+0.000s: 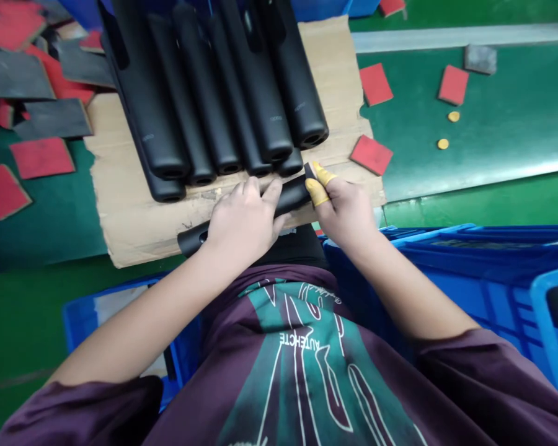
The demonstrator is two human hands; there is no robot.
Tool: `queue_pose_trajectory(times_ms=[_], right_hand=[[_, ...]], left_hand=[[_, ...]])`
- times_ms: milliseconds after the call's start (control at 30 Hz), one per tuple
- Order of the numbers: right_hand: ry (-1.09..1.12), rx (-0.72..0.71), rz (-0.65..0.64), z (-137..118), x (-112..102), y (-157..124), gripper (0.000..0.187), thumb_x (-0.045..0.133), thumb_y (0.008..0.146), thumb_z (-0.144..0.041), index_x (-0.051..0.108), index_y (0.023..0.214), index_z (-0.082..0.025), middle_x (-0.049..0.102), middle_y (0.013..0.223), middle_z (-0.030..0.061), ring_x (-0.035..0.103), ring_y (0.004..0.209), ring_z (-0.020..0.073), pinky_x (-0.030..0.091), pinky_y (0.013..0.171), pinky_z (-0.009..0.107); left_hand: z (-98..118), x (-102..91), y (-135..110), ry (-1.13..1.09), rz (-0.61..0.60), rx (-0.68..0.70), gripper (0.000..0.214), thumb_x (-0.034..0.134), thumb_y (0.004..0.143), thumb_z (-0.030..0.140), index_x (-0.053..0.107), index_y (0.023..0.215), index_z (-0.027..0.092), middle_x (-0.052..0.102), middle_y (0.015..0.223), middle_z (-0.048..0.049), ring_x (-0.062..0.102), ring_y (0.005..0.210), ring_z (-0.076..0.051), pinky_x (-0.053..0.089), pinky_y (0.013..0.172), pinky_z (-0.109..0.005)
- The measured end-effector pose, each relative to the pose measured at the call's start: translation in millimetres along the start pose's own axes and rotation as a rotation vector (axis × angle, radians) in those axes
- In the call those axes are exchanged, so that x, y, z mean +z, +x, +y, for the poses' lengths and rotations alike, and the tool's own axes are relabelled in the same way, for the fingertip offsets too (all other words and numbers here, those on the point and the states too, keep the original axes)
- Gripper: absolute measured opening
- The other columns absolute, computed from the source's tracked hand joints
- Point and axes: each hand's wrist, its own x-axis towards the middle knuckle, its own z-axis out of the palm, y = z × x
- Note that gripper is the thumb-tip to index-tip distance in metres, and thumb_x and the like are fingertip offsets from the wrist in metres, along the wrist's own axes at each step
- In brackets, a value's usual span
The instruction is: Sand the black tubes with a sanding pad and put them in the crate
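Note:
A black hollow tube-shaped part [292,196] lies slantwise along the near edge of a cardboard sheet [134,241]. My left hand [244,217] is closed over its middle, and an oval hole shows left of the fingers. At the right end of the tube is my right hand [348,207], with yellow finger cots on thumb and forefinger. These pinch a small, thin dark piece [309,171] against the tube's end; its kind is unclear. Just beyond my hands, several larger matte black tubular housings [214,99] lie stacked side by side, open ends toward me.
Red and grey flat pads [51,118] are heaped at the left. More red pads [371,155] lie on the green bench [418,124] at right, near two small yellow discs [442,144]. Blue crates [483,279] stand right of my body, and another blue crate [81,322] stands at left.

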Motion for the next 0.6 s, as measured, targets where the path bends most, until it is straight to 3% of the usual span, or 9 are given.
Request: queue_pose_trajectory(times_ms=[67,200,300,367,433,533,600], right_hand=[[-0.02,-0.019,0.046,-2,-1,2,0.041,0.059,0.086,-0.051,0.076,0.113,-0.025,0.07,0.074,0.0065,0.068,0.079,0.0265,0.055,0.086,0.044],[-0.118,0.012,-0.051,-6,0,-5,0.064,0.067,0.076,-0.06,0.069,0.127,-0.021,0.068,0.07,0.0068,0.063,0.064,0.0239,0.055,0.073,0.041],[0.045,0.036,-0.088,2,-4,-19,0.076,0.068,0.075,-0.063,0.058,0.139,-0.022,0.067,0.072,0.0035,0.06,0.064,0.0208,0.055,0.071,0.037],[0.2,0.135,-0.061,17,-10,-34,0.078,0.066,0.078,-0.062,0.052,0.144,-0.022,0.063,0.067,-0.0007,0.057,0.061,0.0177,0.054,0.068,0.034],[0.321,0.369,-0.007,38,-16,-53,0.069,0.061,0.082,-0.059,0.054,0.141,-0.022,0.06,0.064,-0.0036,0.052,0.055,0.0148,0.053,0.064,0.032],[0.263,0.474,0.091,72,-23,-89,0.041,0.056,0.09,-0.05,0.07,0.113,-0.02,0.068,0.076,0.0008,0.062,0.066,0.0164,0.056,0.072,0.035],[0.215,0.564,0.133,89,-25,-115,0.031,0.058,0.092,-0.045,0.071,0.099,-0.018,0.068,0.079,0.0022,0.065,0.073,0.0178,0.057,0.078,0.038]], left_hand=[[0,0.3,0,0.011,0.017,-0.007,0.066,0.057,0.092,0.04,0.037,0.15,0.015,0.061,0.119,-0.0173,0.061,0.112,-0.034,0.054,0.088,-0.042],[0,0.9,-1,0.086,0.04,0.135,0.06,0.046,0.095,0.022,0.033,0.154,0.023,0.062,0.124,-0.0148,0.063,0.107,-0.029,0.056,0.079,-0.036],[-1,-2.9,-2,0.121,0.092,0.233,0.054,0.043,0.095,0.021,0.043,0.149,0.027,0.063,0.127,-0.0139,0.065,0.105,-0.029,0.057,0.077,-0.037],[-3,-4.3,-2,0.102,0.172,0.265,0.047,0.04,0.098,0.026,0.05,0.144,0.025,0.066,0.123,-0.0135,0.066,0.1,-0.029,0.056,0.073,-0.036],[-7,-2.0,1,0.088,0.243,0.266,0.048,0.033,0.1,0.028,0.05,0.144,0.022,0.067,0.118,-0.0137,0.068,0.096,-0.03,0.056,0.073,-0.038],[-13,5.3,8,0.082,0.274,0.301,0.052,0.026,0.1,0.027,0.048,0.146,0.019,0.068,0.118,-0.016,0.068,0.092,-0.032,0.056,0.074,-0.045],[-17,8.6,10,0.11,0.265,0.306,0.052,0.025,0.1,0.027,0.047,0.147,0.02,0.068,0.118,-0.0154,0.068,0.09,-0.032,0.056,0.073,-0.047]])
